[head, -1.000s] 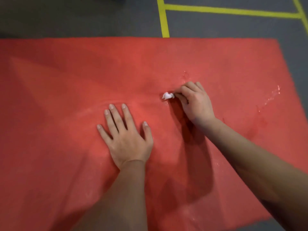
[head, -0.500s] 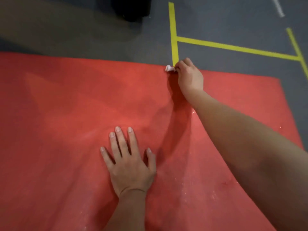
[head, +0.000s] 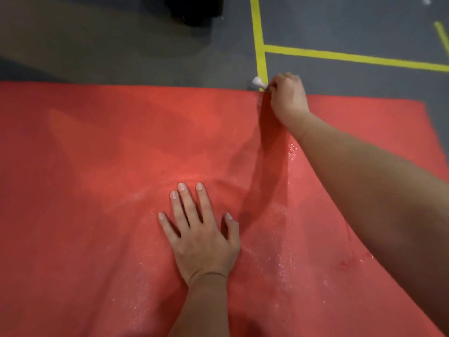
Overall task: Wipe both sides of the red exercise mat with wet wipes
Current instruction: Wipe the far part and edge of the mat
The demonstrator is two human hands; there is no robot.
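On the grey floor [head: 97, 45] lies the red mat [head: 97, 166], spread out flat and filling most of the view. Its far edge runs from left to right, and its far right corner shows.

The left grip [head: 201, 242] is a bare hand that rests flat on the mat, near the middle. Its fingers are straight and spread a little, and it holds nothing.

The right grip [head: 289, 98] is a bare hand that reaches out to the far edge of the mat. Its fingers are curled tight around a small white wet wipe [head: 257, 81], all bunched up. A bit of the wipe pokes out on the left side of the fingers, just past the mat's edge, over the end of a yellow tape line [head: 258, 32] on the floor.

Shiny wet spots [head: 279, 239] sit on the mat, to the right of the left grip and under the right arm.

A dark thing [head: 194, 8] stands on the floor at the far side, too cut off to tell what it is.
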